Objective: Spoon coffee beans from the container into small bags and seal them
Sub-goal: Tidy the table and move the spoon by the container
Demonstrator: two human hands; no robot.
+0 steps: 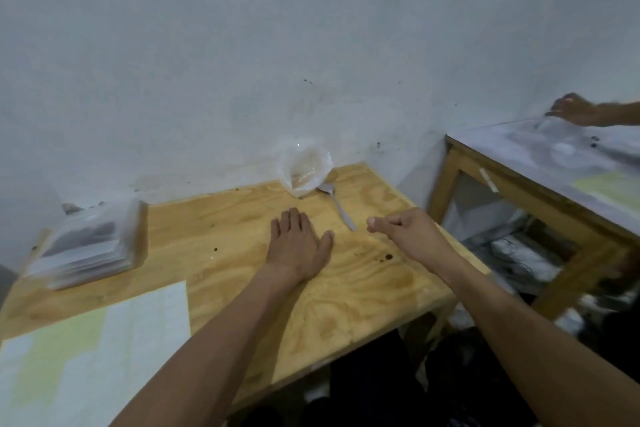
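Spoon [337, 206]: silver, flat on the bench [221, 218]; bowl touching the clear bag [304, 166], handle pointing away from it.
Left hand [298, 246]: fingers straight, palm down.
Right hand [398, 225]: fingers curled, holding nothing visible, near the spoon's handle tip.

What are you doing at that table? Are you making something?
A person is getting set to pack coffee. Their left hand lies flat on the wooden table, and their right hand is curled loosely near the handle of a metal spoon without holding it. A clear plastic bag with something brownish inside leans on the wall. A stack of small bags waits at the left. Another person's hand touches something on the next table.
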